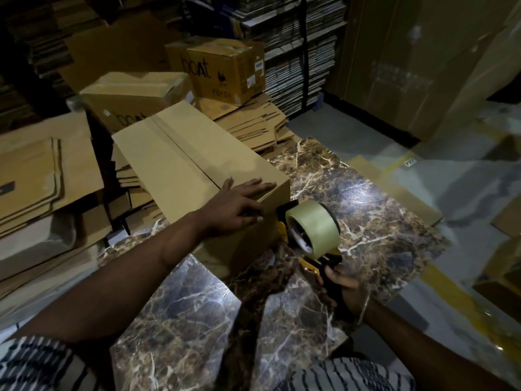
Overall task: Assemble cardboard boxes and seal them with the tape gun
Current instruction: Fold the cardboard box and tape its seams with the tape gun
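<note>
Cardboard box [180, 165] lying on marbled worktop [366, 198], flattened cartons [42, 176] crowding left side, printed boxes [225, 69] standing behind. Left hand [239, 204] pressing flat on box's near top corner, fingers straight. Right hand [342, 286] gripping tape gun [310, 230], its head touching box's end face. Worktop showing bare right of gun.

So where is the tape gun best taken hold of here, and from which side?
By its black handle, from the near side, as the right hand grips it now. The tape gun points its head at the near end of the box, with the tape roll above, so only the handle is free. The left hand rests flat on the box.
</note>
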Motion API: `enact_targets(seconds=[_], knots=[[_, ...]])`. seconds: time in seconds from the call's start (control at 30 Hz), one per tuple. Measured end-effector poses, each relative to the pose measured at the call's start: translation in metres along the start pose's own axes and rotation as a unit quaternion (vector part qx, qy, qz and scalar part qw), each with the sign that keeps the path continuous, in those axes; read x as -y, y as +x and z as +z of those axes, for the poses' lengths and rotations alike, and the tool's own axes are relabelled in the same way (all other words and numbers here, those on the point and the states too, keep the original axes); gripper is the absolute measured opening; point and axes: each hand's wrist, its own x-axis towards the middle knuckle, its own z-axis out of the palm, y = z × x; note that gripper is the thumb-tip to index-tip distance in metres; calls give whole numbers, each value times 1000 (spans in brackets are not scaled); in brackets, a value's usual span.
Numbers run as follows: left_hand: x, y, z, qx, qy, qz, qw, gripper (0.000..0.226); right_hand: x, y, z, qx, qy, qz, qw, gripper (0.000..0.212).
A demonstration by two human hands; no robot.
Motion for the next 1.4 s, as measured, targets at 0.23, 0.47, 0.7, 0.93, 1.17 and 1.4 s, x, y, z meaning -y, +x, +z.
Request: enact_targets(seconds=[0.23, 0.47, 0.7, 0.93, 1.17, 1.4], knots=[[-15, 12, -19, 38, 156, 0, 987, 21, 24, 2, -5, 13, 89, -65, 994, 73], [-40, 45, -36, 95, 336, 19, 937, 26, 34, -4, -4, 30, 90, -86, 992, 71], [-40, 51, -45, 150, 315, 3, 937, 32, 33, -15, -6, 25, 109, -98, 989, 67], [-31, 45, -37, 116, 239, -14, 964, 36, 35, -25, -2, 19, 116, -105, 987, 66], [-17, 31, -24, 61, 167, -26, 984, 28, 39, -35, 7, 21, 105, -112, 988, 69], [-21, 48, -23, 66, 188, -97, 975, 73, 42, -39, 14, 24, 108, -117, 987, 69]])
